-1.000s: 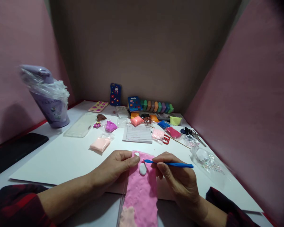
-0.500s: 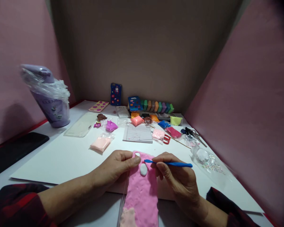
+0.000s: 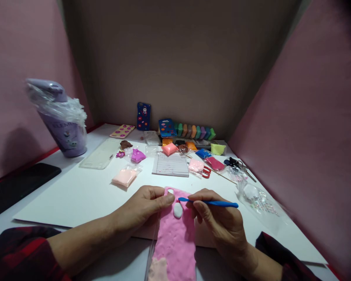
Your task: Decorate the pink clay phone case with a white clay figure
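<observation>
A phone case covered in pink clay (image 3: 177, 242) is tilted up at the front centre, with a peach patch at its lower left. On its upper part lies a white oval piece (image 3: 178, 210). My left hand (image 3: 148, 203) pinches the case's upper left edge, thumb on top. In my right hand (image 3: 219, 218) is a blue modelling tool (image 3: 219, 203), held like a pen. The tool's tip touches a small darker pink bit just above the white oval. My right hand's lower fingers are partly hidden beside the case's right edge.
A white board (image 3: 76, 199) lies under bags of clay, such as a peach one (image 3: 125, 176), and a lined notepad (image 3: 171, 164). A wrapped purple cup (image 3: 66, 128) and black phone (image 3: 26, 181) are left; keys (image 3: 240, 166) and a gem bag (image 3: 259, 201) are right.
</observation>
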A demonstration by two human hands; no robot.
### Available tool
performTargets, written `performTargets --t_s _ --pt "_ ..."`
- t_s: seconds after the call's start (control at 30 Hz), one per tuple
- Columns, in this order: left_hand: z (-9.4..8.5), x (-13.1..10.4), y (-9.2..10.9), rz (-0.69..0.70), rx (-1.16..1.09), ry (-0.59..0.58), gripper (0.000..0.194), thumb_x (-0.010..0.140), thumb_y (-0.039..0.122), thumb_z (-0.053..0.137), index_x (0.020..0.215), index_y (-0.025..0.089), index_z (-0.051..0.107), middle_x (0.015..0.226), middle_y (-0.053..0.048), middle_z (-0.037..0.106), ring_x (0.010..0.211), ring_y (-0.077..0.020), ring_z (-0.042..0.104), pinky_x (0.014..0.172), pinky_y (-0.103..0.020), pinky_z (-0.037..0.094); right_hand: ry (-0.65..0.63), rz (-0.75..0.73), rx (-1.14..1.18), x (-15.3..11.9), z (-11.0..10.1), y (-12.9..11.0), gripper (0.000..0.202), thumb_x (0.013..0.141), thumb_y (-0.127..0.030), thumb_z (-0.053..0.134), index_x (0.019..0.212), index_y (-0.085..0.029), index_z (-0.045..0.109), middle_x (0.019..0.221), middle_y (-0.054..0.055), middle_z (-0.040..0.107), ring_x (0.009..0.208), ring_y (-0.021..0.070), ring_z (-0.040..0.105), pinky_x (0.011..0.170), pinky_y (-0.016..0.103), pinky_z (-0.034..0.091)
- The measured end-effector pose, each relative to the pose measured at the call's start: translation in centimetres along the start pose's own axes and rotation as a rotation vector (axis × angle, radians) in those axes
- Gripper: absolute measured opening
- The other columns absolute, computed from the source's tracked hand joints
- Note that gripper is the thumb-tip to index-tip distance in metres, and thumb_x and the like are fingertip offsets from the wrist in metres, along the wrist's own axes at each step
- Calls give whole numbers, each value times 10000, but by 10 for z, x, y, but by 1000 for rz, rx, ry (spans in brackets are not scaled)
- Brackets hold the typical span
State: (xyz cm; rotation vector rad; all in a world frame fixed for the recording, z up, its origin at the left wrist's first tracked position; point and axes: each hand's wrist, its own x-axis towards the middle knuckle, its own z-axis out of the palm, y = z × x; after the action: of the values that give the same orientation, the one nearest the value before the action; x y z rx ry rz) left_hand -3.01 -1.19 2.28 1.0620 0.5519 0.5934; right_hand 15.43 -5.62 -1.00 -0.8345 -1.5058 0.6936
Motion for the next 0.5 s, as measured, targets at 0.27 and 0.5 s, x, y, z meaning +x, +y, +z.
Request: performTargets --t_s 0.27,0.5 --pt "-2 1 0 -11 33 22 333 732 452 707 755 122 732 676 -40 653 648 -127 557 657 -216 431 4 28 -19 1 1 -4 121 876 -162 576 942 -175 677 767 59 641 617 141 609 432 224 457" --pt "-4 0 -1 -28 59 38 345 712 472 717 701 127 704 627 -18 608 602 -113 521 615 -207 412 12 40 -4 0 1 -4 122 878 -178 576 941 -183 680 770 57 646 597 143 601 436 240 456"
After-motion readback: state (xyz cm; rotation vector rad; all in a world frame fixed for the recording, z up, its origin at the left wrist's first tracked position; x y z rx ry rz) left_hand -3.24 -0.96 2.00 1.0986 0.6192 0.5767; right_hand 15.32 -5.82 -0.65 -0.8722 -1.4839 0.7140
